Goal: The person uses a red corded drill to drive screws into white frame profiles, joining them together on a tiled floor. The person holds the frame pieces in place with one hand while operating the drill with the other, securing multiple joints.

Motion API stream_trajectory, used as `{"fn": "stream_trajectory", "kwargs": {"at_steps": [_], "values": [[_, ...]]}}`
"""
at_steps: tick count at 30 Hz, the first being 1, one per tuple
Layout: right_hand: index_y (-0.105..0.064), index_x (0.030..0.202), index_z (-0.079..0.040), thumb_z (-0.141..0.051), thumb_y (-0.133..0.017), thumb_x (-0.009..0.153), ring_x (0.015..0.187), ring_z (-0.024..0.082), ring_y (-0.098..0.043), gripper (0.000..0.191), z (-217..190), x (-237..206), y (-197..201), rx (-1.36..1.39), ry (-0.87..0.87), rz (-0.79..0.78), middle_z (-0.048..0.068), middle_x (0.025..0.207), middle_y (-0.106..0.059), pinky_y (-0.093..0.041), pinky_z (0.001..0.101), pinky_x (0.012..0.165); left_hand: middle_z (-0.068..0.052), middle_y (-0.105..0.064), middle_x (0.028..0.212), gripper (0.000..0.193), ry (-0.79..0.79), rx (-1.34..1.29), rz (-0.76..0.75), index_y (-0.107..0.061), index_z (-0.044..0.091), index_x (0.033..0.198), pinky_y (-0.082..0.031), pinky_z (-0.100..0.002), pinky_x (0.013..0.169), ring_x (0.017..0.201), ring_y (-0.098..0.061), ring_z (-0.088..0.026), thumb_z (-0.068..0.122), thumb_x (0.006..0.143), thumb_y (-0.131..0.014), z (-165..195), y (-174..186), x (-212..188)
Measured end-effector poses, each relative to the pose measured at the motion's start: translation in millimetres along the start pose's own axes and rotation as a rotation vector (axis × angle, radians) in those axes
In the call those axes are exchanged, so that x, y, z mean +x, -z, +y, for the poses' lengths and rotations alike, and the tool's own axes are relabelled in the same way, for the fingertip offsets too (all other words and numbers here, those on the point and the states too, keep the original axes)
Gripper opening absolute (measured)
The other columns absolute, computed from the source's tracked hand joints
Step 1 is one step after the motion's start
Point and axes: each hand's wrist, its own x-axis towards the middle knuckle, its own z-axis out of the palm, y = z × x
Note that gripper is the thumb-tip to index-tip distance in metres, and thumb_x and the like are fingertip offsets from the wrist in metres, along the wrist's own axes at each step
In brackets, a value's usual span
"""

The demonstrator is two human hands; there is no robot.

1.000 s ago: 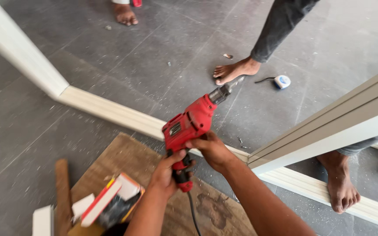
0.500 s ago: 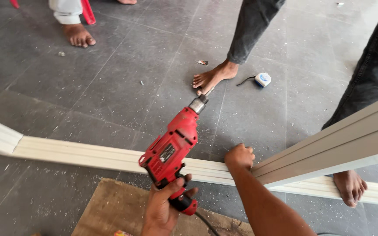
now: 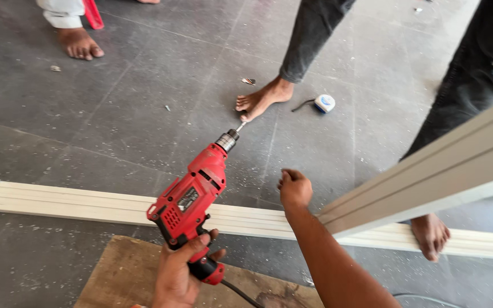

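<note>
electric drill point(image 3: 192, 197) above floor moulding point(image 3: 87, 206), left of raised moulding length point(image 3: 429, 174) | wooden board point(image 3: 121, 271) on floor point(image 3: 115, 114) before floor moulding | tape measure point(image 3: 324, 103) on floor behind, right of bare foot point(image 3: 261, 98)

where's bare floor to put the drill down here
Widest bare floor lies beyond the white trim strip, between it and the bare foot at top left. The plywood board left of the left hand is also bare. It is crowded on the right: right hand, slanted trim piece, feet and tape measure.
</note>
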Motion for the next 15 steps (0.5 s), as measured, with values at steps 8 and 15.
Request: {"fn": "stream_trajectory", "kwargs": {"at_steps": [8, 15], "values": [[-0.057, 0.116, 0.006, -0.007, -0.062, 0.099, 0.094, 0.028, -0.07, 0.023, -60, 14, 23, 0.629, -0.084, -0.373, 0.013, 0.098, -0.067, -0.063, 0.0418, 0.092, -0.005, -0.065, 0.113, 0.057, 0.077, 0.02, -0.031, -0.059, 0.012, 0.126, -0.063, -0.052, 0.067, 0.101, -0.07, -0.025, 0.003, 0.072, -0.074, 4, -8, -5], [-0.06, 0.123, -0.005, -0.015, -0.058, 0.096, 0.113, 0.027, -0.069, 0.029, -100, 14, 9, 0.669, -0.046, -0.466, 0.014, 0.122, -0.071, -0.057, 0.0422, 0.099, -0.005, -0.066, 0.113, 0.06, 0.114, 0.047, -0.058, -0.06, 0.013, 0.126, -0.062, -0.05, 0.063, 0.098, -0.069, -0.025, 0.0, 0.07, -0.076, -2, -4, -4]]}}
